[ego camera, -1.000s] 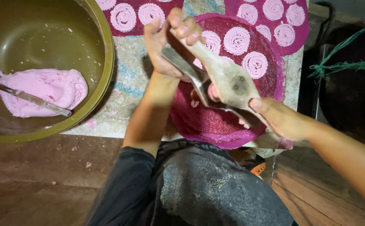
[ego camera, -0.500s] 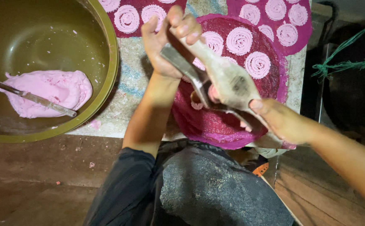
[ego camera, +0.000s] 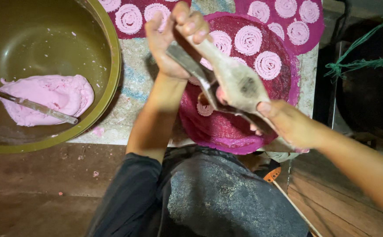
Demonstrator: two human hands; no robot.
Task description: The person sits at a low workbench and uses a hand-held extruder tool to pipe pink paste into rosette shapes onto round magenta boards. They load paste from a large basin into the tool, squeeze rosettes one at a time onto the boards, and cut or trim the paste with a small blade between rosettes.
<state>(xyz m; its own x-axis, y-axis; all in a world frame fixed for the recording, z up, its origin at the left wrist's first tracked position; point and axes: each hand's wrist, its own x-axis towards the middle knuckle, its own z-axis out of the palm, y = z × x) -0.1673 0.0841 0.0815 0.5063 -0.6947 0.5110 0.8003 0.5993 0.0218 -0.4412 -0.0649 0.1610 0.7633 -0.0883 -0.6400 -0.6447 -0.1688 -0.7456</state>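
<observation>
Both my hands hold a two-handled wooden dough press (ego camera: pixel 237 83) over a round magenta woven mat (ego camera: pixel 226 131). My left hand (ego camera: pixel 174 39) grips the far handle ends. My right hand (ego camera: pixel 288 125) clasps the near handle ends. Pink dough spirals (ego camera: pixel 248 39) lie in rows on the mat's far part, and one small spiral (ego camera: pixel 205 109) sits just below the press. The press's underside is hidden.
A large olive bowl (ego camera: pixel 112 70) at the left holds a lump of pink dough (ego camera: pixel 51 98) with a spoon (ego camera: pixel 33 105) lying across it. More magenta mats with spirals (ego camera: pixel 132 17) lie at the far side. A speckled table surface (ego camera: pixel 130 83) carries everything; green cord (ego camera: pixel 358 63) is at right.
Both hands and the press have stayed over the mat with only slight shifting. The bowl, dough and spirals look unchanged.
</observation>
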